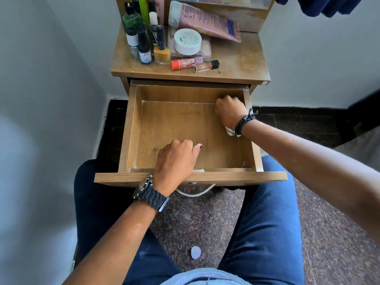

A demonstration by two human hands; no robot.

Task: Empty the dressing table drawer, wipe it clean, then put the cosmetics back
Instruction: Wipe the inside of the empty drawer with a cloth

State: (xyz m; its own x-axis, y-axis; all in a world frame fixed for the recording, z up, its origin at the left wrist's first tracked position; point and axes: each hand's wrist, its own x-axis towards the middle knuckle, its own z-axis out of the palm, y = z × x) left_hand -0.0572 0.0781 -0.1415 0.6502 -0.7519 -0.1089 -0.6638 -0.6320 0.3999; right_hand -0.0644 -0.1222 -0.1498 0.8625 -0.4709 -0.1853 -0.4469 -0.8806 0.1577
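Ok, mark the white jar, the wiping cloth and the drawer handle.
white jar (187, 41): head view, lid top.
wiping cloth (230, 131): head view, end below right wrist.
drawer handle (195, 194): head view, metal loop's lower bar.

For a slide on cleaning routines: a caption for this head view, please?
Right hand wipes the emptied drawer with a cloth; left hand rests on its front edge, cosmetics waiting on top.

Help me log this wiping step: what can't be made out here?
- Cloth: mostly hidden under the right hand; only a corner shows in the head view.
- Left hand fingertips: curled over the drawer front, out of sight.
- Bottle labels on the tabletop: too small to read.
- Drawer handle: partly hidden behind the left wrist.
- Dark fabric: cut off by the top edge.
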